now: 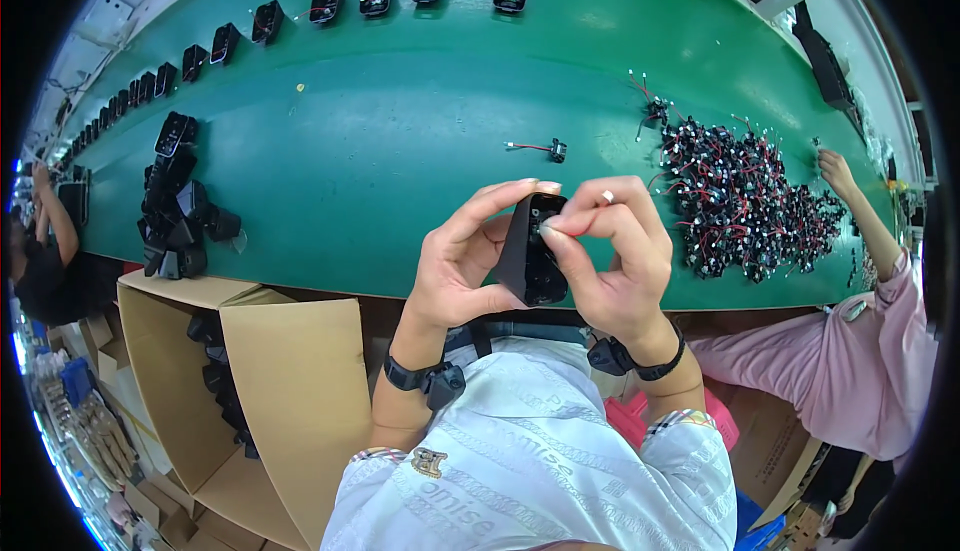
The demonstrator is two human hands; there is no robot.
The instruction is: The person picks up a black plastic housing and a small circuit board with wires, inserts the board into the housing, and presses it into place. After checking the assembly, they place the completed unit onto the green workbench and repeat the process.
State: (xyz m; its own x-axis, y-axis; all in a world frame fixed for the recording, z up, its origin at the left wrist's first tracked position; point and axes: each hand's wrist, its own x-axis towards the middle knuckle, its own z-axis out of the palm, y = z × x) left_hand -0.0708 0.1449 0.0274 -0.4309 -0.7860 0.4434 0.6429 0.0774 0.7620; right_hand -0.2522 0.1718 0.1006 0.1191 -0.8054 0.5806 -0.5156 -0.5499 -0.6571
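Black plastic is seen in the housing (518, 251) that is held above the near edge of the green desk (400, 121), tilted, with its glossy face turned toward the right. It is gripped by the left hand (452, 256), the thumb at its lower end and the fingers at its upper end. Thumb and forefinger of the right hand (622, 251) are held close together at the housing's face; whether something small is pinched between them cannot be told. A dark device on a black band is worn on each wrist.

Just beyond the hands, one small wired part (558, 150) is laid on the desk, its red lead stretched to the left. To the right, many similar parts are heaped in a pile (745, 201), near which a co-worker's hand (836, 173) is raised. Along the far side, finished-looking black units (327, 1) are set out in a curved row, well apart from the hands. To the left, more black housings (180, 213) are clustered, and below them an open cardboard box (298, 401) is placed, with dark pieces (222, 376) visible inside.
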